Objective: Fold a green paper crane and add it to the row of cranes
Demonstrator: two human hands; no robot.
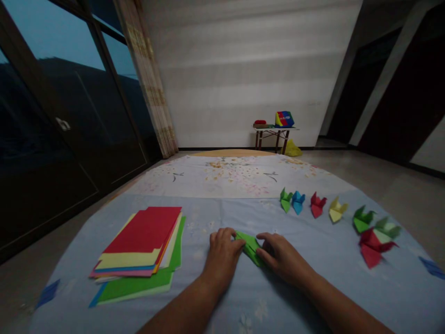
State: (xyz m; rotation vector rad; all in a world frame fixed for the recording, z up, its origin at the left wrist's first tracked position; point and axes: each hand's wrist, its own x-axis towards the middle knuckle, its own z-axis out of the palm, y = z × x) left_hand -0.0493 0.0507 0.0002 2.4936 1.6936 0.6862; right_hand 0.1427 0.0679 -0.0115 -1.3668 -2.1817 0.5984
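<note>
A folded green paper piece (251, 248) lies on the light blue cloth (306, 287) in front of me. My left hand (222, 255) presses on its left end with curled fingers. My right hand (283, 257) pinches its right edge, fingers closed on the paper. Both hands touch the same piece from opposite sides.
A stack of coloured paper sheets (141, 250), red on top, lies to the left. Several folded paper figures (318, 205) in green, blue, red and yellow stand in a row at the right, with a red one (371, 246) nearer. A small table (274, 132) stands by the far wall.
</note>
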